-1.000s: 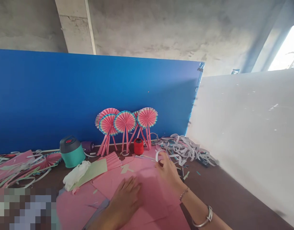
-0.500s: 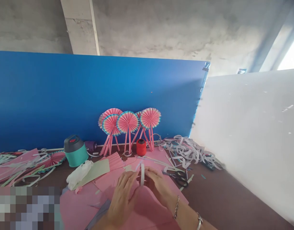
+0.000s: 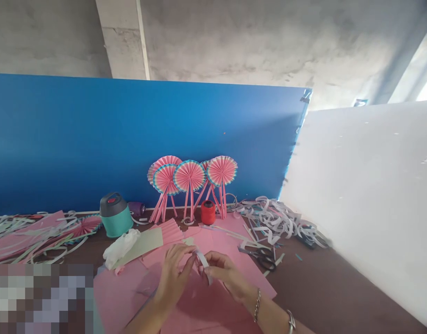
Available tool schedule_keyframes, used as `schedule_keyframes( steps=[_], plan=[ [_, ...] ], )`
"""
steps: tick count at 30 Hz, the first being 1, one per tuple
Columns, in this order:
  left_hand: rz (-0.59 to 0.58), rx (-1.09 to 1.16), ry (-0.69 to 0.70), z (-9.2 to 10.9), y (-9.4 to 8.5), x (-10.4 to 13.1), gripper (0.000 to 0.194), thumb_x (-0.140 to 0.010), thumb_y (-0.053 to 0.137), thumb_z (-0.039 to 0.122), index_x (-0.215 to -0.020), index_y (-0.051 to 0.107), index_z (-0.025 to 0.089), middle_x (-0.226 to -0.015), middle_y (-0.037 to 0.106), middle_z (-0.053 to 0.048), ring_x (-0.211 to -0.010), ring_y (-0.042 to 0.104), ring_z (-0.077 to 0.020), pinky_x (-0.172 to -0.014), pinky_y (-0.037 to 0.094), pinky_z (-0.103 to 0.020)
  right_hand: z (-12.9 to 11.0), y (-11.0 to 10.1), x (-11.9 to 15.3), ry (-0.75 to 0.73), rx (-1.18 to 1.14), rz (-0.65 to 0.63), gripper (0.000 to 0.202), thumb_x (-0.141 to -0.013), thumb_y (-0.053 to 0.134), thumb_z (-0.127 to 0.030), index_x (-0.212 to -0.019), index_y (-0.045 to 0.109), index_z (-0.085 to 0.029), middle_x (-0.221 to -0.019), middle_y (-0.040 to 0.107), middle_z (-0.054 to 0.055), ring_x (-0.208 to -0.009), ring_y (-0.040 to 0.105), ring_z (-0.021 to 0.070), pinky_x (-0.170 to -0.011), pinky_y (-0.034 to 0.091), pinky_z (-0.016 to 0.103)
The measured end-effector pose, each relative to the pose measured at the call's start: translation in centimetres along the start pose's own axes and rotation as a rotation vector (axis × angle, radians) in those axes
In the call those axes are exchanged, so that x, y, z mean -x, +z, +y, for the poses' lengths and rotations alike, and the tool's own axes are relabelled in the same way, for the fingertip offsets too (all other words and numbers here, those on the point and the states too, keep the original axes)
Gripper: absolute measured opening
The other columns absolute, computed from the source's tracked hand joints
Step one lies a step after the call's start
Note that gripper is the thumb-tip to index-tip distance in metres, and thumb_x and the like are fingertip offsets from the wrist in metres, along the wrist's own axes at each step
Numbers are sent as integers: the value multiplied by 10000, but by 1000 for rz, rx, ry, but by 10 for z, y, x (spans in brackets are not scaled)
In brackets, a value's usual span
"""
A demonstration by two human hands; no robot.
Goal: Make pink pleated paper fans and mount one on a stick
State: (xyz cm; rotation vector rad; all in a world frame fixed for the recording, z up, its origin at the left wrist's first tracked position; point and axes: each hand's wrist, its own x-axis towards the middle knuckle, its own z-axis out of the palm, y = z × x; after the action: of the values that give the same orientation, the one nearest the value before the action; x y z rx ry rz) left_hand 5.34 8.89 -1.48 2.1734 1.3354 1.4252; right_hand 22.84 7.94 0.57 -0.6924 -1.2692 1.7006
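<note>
Between both hands, over pink paper sheets (image 3: pixel 196 306), I hold a narrow roll of white tape (image 3: pixel 202 260), tilted and seen nearly edge-on. The fingertips and thumb of my left hand (image 3: pixel 174 273) pinch at its upper left side. My right hand (image 3: pixel 228 273) grips it from the right, thumb and forefinger closed on the white band. Part of the roll is hidden behind the fingers. Black-handled scissors (image 3: pixel 265 258) lie right of my right hand. A pale green sheet (image 3: pixel 144 248) and a crumpled white plastic bag (image 3: pixel 121 248) lie beyond my left hand.
Several pink pleated paper fans (image 3: pixel 190 176) lean on a blue board (image 3: pixel 95 139). Before them stands a red thread spool (image 3: pixel 208 213); a teal-and-grey container (image 3: pixel 116 215) is farther left. Curled paper strips (image 3: pixel 269 215) pile at right, with more paper scraps (image 3: pixel 35 239) at far left.
The tape roll has tipped from upright to a slant, its lower end now toward the right. My left fingers have closed in at its top, and my view has shifted slightly left.
</note>
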Motion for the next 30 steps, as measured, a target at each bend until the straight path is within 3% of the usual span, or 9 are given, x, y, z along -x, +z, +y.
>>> schedule_keyframes(
  steps=[9,16,20,23,25,27,30],
  plan=[
    [11,-69,208,3,-3,-1,232,-925,489,317,-1020,690,251,-833,711,-41,-787,630,-187,-735,482,-336,1,0,0,-18,-5,-11,211,-676,751,-309,-776,651,-152,-617,569,-20,-552,515,112,-598,408,273],
    [11,-62,184,8,-10,2,202,-906,488,243,-937,687,238,-838,702,-39,-797,625,-186,-759,478,-335,-1,3,0,-6,-21,-35,223,-650,773,-309,-753,652,-153,-633,575,-21,-554,526,112,-590,411,267],
    [104,42,-18,0,-11,-2,232,-888,493,332,-869,702,234,-820,704,-38,-783,636,-202,-740,503,-340,-3,1,1,8,-27,-44,212,-676,745,-324,-735,638,-151,-624,598,-9,-551,540,121,-613,408,274],
    [286,157,-376,-17,-15,-10,303,-829,550,452,-822,698,188,-737,689,-44,-693,643,-217,-625,523,-327,-5,-1,2,-6,-65,-13,173,-699,709,-306,-718,623,-157,-602,603,-7,-559,534,123,-641,403,275],
    [405,268,-579,-30,-22,-17,380,-806,568,506,-902,688,158,-777,697,-68,-713,666,-236,-591,535,-323,-7,-2,3,-29,-95,3,145,-711,689,-288,-708,615,-164,-621,606,-3,-600,535,127,-676,402,277],
    [526,387,-624,-38,-30,-21,451,-824,553,504,-1127,617,176,-1034,684,-102,-865,680,-241,-664,555,-319,-9,-2,3,-44,-120,10,125,-709,686,-268,-701,612,-167,-655,608,1,-647,541,134,-695,400,277],
    [515,298,-511,-43,-37,-25,596,-859,542,468,-1397,357,292,-1308,551,-89,-1092,609,-235,-806,537,-324,-11,-2,3,-41,-141,20,113,-691,699,-243,-703,616,-168,-668,606,-2,-654,548,135,-690,398,273]
  ],
)
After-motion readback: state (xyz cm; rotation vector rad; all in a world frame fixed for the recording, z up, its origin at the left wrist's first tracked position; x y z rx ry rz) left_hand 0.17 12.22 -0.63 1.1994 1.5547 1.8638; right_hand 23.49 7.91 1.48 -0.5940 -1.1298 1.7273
